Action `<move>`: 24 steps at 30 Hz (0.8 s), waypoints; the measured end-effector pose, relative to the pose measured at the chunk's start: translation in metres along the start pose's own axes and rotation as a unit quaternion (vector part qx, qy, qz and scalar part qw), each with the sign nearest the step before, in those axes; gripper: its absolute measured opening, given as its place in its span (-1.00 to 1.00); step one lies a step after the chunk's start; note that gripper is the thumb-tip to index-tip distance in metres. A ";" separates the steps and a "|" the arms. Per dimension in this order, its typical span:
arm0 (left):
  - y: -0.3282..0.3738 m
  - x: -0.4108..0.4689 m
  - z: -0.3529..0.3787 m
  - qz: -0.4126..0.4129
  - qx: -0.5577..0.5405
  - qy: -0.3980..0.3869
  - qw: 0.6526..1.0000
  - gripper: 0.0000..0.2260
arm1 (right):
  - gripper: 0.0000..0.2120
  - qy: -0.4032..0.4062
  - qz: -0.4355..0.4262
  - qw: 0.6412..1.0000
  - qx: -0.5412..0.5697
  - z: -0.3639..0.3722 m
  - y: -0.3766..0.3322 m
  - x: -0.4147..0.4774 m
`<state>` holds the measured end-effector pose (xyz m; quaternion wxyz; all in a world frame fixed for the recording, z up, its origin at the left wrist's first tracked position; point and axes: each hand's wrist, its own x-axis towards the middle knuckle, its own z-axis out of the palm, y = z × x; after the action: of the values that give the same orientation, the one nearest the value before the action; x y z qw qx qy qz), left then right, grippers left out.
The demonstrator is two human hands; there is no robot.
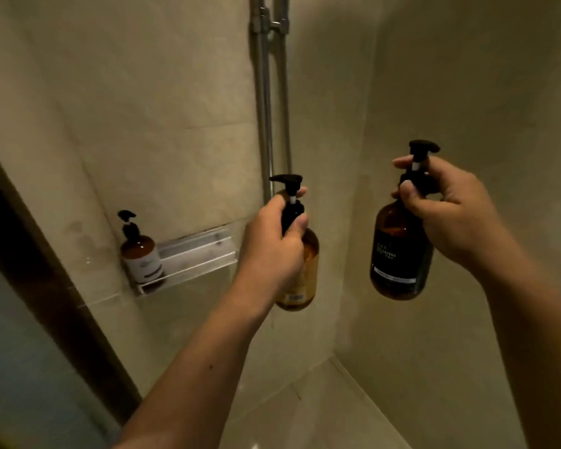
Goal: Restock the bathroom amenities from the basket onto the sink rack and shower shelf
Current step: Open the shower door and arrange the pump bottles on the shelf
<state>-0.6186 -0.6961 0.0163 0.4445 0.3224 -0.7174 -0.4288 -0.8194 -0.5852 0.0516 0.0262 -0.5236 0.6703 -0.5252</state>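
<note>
Shower stall, dim light. Tiled wall (175, 92) carries the shower shelf (204, 251), a clear tray with a low front lip; the riser pipes (264, 108) run up the wall just right of the shelf's right end. One white-label bottle (141, 257) stands upright at the shelf's left end; the rest of the tray, to its right, looks free. The dark-label bottle (399, 254) hangs well to the right of the shelf and level with it, with the right hand (447, 215) clamped round its neck below the pump. The pale amber bottle (300, 280) hangs just beside the shelf's right end, slightly below its lip, and the left hand (272, 247) grips its pump collar, thumb and fingers curled round it. The hands are apart, each holding its own bottle; neither bottle touches the shelf. Judgement: the step in hand is seating the pale amber bottle first, as it is nearest. To do it well, the person should lift its base above the front lip, carry it leftward clear of the pipes, and lower it straight down next to the white-label bottle without knocking that one. A neck grip lets the body swing, so slow travel helps. Leave room at the shelf's right end for the dark-label bottle, and turn the nozzles (284, 178) outward.
</note>
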 end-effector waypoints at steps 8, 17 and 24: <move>-0.027 0.044 -0.044 -0.005 0.007 0.105 0.994 -0.63 | -0.71 -0.081 -0.064 0.993 0.060 0.073 -0.012 0.061; -0.066 0.084 -0.064 -0.024 0.056 0.174 0.983 -0.63 | -0.70 -0.149 -0.129 0.976 0.095 0.154 0.001 0.127; -0.097 0.126 -0.071 -0.046 0.079 0.273 0.958 -0.64 | -0.63 -0.236 -0.218 0.940 0.117 0.223 0.047 0.201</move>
<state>-0.5964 -0.8672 -0.0086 0.5762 0.4942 -0.5846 -0.2864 -0.8107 -0.8876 0.0208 0.1297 -0.7594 0.4477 -0.4539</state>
